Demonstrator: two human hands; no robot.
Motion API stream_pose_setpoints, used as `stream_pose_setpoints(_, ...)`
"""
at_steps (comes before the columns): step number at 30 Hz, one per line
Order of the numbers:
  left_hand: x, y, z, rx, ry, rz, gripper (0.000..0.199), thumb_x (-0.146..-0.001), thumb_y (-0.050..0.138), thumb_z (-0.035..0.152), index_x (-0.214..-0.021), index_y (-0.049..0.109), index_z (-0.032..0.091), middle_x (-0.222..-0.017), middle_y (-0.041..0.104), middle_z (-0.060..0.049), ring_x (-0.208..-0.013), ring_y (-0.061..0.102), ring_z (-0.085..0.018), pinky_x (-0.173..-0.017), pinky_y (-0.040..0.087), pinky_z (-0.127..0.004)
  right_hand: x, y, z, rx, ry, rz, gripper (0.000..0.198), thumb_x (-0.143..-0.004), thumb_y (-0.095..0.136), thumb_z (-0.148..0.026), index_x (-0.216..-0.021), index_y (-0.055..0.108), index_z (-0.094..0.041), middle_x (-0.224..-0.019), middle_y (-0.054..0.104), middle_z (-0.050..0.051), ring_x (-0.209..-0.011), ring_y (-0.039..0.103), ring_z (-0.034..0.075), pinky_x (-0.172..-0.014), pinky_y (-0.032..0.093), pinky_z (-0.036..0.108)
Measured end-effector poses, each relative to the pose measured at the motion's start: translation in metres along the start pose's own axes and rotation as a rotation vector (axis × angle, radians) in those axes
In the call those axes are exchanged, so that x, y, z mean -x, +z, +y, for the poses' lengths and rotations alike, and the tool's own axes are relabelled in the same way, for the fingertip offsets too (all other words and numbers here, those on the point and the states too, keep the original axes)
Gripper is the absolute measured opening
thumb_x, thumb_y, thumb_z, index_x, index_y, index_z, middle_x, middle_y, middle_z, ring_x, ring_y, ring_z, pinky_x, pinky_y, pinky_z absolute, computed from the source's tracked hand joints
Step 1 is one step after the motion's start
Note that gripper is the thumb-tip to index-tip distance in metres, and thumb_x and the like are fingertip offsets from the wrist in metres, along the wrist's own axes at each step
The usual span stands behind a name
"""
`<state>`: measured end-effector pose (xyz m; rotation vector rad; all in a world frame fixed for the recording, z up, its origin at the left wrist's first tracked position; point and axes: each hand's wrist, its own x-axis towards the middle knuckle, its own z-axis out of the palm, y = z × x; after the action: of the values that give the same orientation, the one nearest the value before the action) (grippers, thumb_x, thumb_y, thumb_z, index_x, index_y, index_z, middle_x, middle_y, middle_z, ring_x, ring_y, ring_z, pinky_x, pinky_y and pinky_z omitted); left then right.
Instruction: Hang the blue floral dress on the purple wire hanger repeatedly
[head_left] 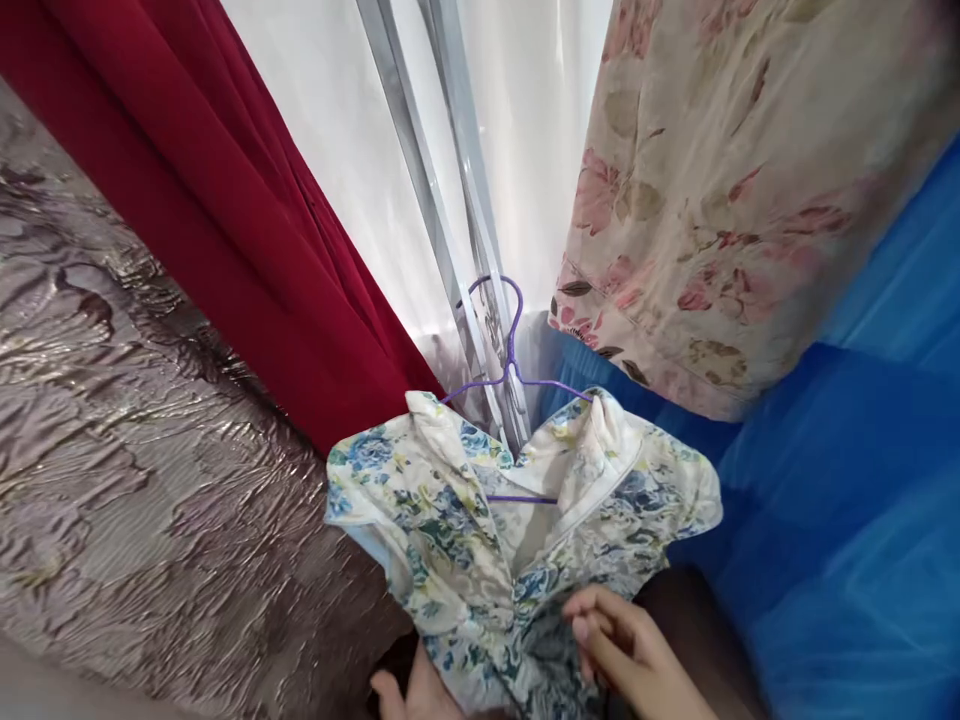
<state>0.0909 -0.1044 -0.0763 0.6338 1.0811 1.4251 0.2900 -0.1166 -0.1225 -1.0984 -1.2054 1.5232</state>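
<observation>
A short-sleeved white blouse (450,520) with blue and yellow-green flowers hangs on a purple hanger (512,345). Its collar is spread and its neckline is open in a V. My left hand (412,695) is at the lower left edge of the blouse, thumb held apart, the other fingers partly hidden by the cloth and the frame edge. Over the lower right front is my right hand (630,645), its fingers curled and the thumb close to the index finger. Whatever lies between those fingertips, if anything, is too small to make out.
Two grey-white straps or strips (457,150) run down behind the hanger before a white curtain (315,110). A red curtain (202,220) and a shiny textured brown-mauve surface (150,520) are at left. Beige floral cloth (712,200) and blue fabric (840,480) hang at right.
</observation>
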Motion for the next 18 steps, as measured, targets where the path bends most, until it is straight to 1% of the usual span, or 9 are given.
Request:
stream_pose_setpoints(2, 0.006, -0.027, -0.016, -0.084, -0.006, 0.14, 0.066, -0.067, 0.076, 0.069, -0.117, 0.072, 0.026, -0.103, 0.075, -0.01, -0.115, 0.065, -0.036, -0.097, 0.053, -0.045, -0.006, 0.008, -0.01, 0.039, -0.052, 0.037, 0.041, -0.094, 0.057, -0.057, -0.104, 0.063, -0.018, -0.064, 0.053, -0.002, -0.063, 0.05, 0.015, -0.062, 0.035, 0.027)
stream_pose_setpoints(4, 0.007, -0.041, -0.033, -0.202, 0.024, 0.212, 0.065, -0.06, 0.084, 0.061, -0.111, 0.074, 0.021, -0.099, 0.076, -0.009, -0.112, 0.067, -0.035, -0.099, 0.052, -0.043, -0.014, 0.018, -0.018, 0.052, -0.078, 0.066, 0.038, -0.092, 0.061, -0.054, -0.103, 0.062, -0.018, -0.063, 0.05, -0.004, -0.063, 0.05, 0.015, -0.063, 0.037, 0.027)
stream_pose_setpoints(7, 0.006, -0.043, -0.061, -0.332, 0.078, 0.213, 0.059, -0.057, 0.086, 0.057, -0.097, 0.076, 0.015, -0.095, 0.076, -0.011, -0.103, 0.069, -0.034, -0.095, 0.054, -0.04, -0.025, 0.025, -0.023, 0.117, -0.117, 0.144, 0.034, -0.092, 0.062, -0.051, -0.099, 0.061, -0.018, -0.063, 0.048, -0.005, -0.06, 0.047, 0.014, -0.061, 0.037, 0.027)
stream_pose_setpoints(9, 0.006, -0.04, -0.079, -0.393, 0.089, 0.218, 0.05, -0.059, 0.085, 0.057, -0.087, 0.076, 0.016, -0.089, 0.075, -0.01, -0.099, 0.069, -0.034, -0.089, 0.056, -0.039, -0.032, 0.021, -0.024, 0.179, -0.146, 0.199, 0.031, -0.093, 0.06, -0.049, -0.092, 0.06, -0.018, -0.062, 0.05, -0.004, -0.058, 0.047, 0.014, -0.06, 0.037, 0.027)
stream_pose_setpoints(11, 0.006, -0.04, -0.093, -0.433, 0.099, 0.24, 0.041, -0.062, 0.083, 0.055, -0.08, 0.075, 0.019, -0.08, 0.073, -0.008, -0.097, 0.069, -0.035, -0.085, 0.056, -0.039, -0.037, 0.012, -0.027, 0.235, -0.166, 0.216, 0.029, -0.095, 0.058, -0.046, -0.086, 0.059, -0.018, -0.061, 0.052, -0.003, -0.058, 0.049, 0.014, -0.059, 0.037, 0.027)
stream_pose_setpoints(13, 0.004, -0.042, -0.1, -0.45, 0.126, 0.263, 0.035, -0.066, 0.081, 0.053, -0.077, 0.074, 0.02, -0.075, 0.071, -0.007, -0.097, 0.068, -0.035, -0.082, 0.056, -0.039, -0.04, 0.005, -0.03, 0.269, -0.168, 0.197, 0.026, -0.096, 0.057, -0.042, -0.084, 0.059, -0.018, -0.061, 0.053, -0.003, -0.058, 0.048, 0.014, -0.059, 0.037, 0.026)
stream_pose_setpoints(15, -0.003, -0.047, -0.099, -0.449, 0.18, 0.296, 0.034, -0.069, 0.078, 0.051, -0.08, 0.072, 0.02, -0.077, 0.07, -0.007, -0.095, 0.067, -0.033, -0.08, 0.055, -0.038, -0.041, 0.003, -0.031, 0.271, -0.145, 0.158, 0.023, -0.096, 0.056, -0.036, -0.081, 0.057, -0.019, -0.06, 0.052, -0.004, -0.058, 0.048, 0.014, -0.058, 0.036, 0.026)
stream_pose_setpoints(17, -0.012, -0.051, -0.093, -0.404, 0.296, 0.393, 0.034, -0.073, 0.075, 0.049, -0.089, 0.069, 0.019, -0.084, 0.069, -0.006, -0.092, 0.066, -0.03, -0.078, 0.054, -0.037, -0.04, 0.006, -0.029, 0.246, -0.108, 0.125, 0.023, -0.095, 0.056, -0.032, -0.075, 0.053, -0.02, -0.058, 0.052, -0.004, -0.056, 0.048, 0.013, -0.057, 0.036, 0.025)
stream_pose_setpoints(18, -0.016, -0.053, -0.09, -0.363, 0.396, 0.472, 0.033, -0.075, 0.075, 0.046, -0.093, 0.066, 0.02, -0.089, 0.069, -0.005, -0.091, 0.066, -0.027, -0.079, 0.053, -0.035, -0.038, 0.009, -0.026, 0.224, -0.089, 0.108, 0.024, -0.094, 0.056, -0.031, -0.074, 0.051, -0.02, -0.056, 0.052, -0.004, -0.054, 0.048, 0.013, -0.056, 0.036, 0.025)
